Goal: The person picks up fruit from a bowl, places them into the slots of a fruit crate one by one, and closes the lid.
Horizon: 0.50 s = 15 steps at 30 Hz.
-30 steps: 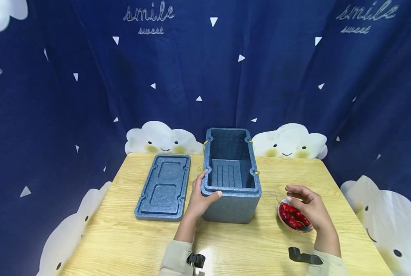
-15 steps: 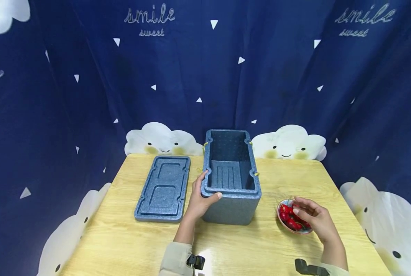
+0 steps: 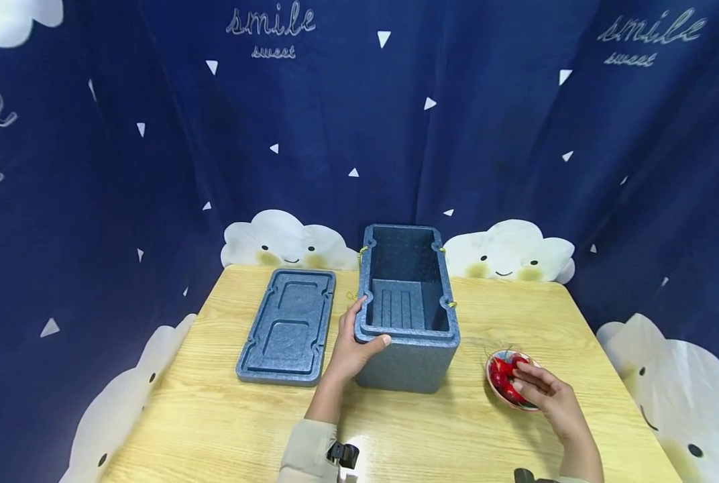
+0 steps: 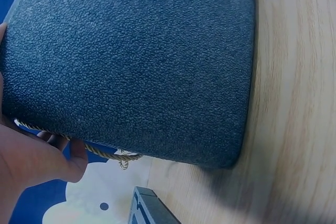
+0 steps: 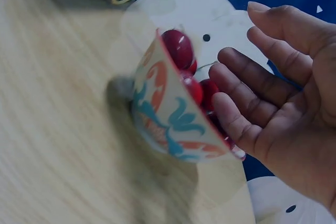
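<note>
My left hand (image 3: 349,352) grips the near left corner of a blue-grey foam box (image 3: 408,365), thumb along the front rim and fingers down the left side. The box stands uncovered, and its visible floor holds nothing. In the left wrist view that hand (image 4: 37,158) is partly cut off at the edge. At the right, a small bowl (image 3: 492,391) is filled with red cherries (image 3: 500,380). Over its right side hovers my right hand (image 3: 554,401), fingers loosely bent at the cherries (image 5: 178,49). Nothing shows between thumb and fingers in the right wrist view; fingertip contact is unclear.
A matching foam lid (image 3: 287,329) lies on the wooden table (image 3: 227,429), left of the box. Yellow cord loops (image 3: 362,255) hang at the box's sides. Behind the table hangs a dark blue curtain (image 3: 311,194) with cloud prints.
My right hand has come down and a little to the right, from above the bowl's far edge to the cherries at its right side. The left hand keeps its hold on the box.
</note>
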Each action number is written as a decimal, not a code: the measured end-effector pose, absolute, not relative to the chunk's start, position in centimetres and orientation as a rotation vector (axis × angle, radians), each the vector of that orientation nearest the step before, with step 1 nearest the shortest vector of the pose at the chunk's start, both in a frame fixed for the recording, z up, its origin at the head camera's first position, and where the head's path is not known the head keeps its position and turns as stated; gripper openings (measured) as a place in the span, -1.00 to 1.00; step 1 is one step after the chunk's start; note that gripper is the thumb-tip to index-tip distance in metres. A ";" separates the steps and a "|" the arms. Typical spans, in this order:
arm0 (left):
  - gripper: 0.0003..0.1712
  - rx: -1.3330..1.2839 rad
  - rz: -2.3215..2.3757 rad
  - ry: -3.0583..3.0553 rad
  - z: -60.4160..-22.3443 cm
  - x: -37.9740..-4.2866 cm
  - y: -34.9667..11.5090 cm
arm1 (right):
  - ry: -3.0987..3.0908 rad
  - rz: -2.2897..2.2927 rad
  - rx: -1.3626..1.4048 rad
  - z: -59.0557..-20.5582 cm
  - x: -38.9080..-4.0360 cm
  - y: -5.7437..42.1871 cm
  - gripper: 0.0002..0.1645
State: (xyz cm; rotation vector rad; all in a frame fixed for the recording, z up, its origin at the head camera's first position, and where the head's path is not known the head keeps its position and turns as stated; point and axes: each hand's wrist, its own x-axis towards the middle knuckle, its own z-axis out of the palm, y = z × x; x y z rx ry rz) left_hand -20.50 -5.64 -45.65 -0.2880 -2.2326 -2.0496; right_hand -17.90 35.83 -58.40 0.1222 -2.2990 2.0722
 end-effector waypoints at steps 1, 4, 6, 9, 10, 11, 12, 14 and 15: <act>-0.07 -0.288 -2.046 -2.231 -45.6 -20.5 -5.7 | -2.265 2.094 0.129 -58.9 -18.0 36.0 -0.46; -0.07 -0.291 -2.053 -2.213 -45.6 -20.6 -5.7 | -2.308 2.043 0.121 -58.2 -17.6 35.3 -0.47; -0.08 -0.291 -2.058 -2.203 -45.6 -20.6 -5.7 | -2.370 1.952 0.080 -56.9 -17.2 34.3 -0.49; -0.07 -0.291 -2.063 -2.201 -45.6 -20.5 -5.7 | -2.460 1.860 0.011 -55.0 -16.8 32.9 -0.50; -0.07 -0.294 -2.060 -2.204 -45.7 -20.5 -5.7 | -2.505 1.826 -0.022 -54.6 -16.7 32.6 -0.47; -0.07 -0.298 -2.064 -2.203 -45.7 -20.5 -5.7 | -2.522 1.815 -0.048 -54.3 -16.6 32.3 -0.46; -0.07 -0.301 -2.065 -2.204 -45.7 -20.5 -5.7 | -2.547 1.801 -0.065 -54.2 -16.6 32.2 -0.45; -0.07 -0.309 -2.070 -2.204 -45.7 -20.5 -5.6 | -2.569 1.784 -0.109 -54.1 -16.7 32.0 -0.43; -0.07 -0.313 -2.071 -2.206 -45.8 -20.6 -5.6 | -2.579 1.767 -0.128 -54.1 -16.8 31.9 -0.42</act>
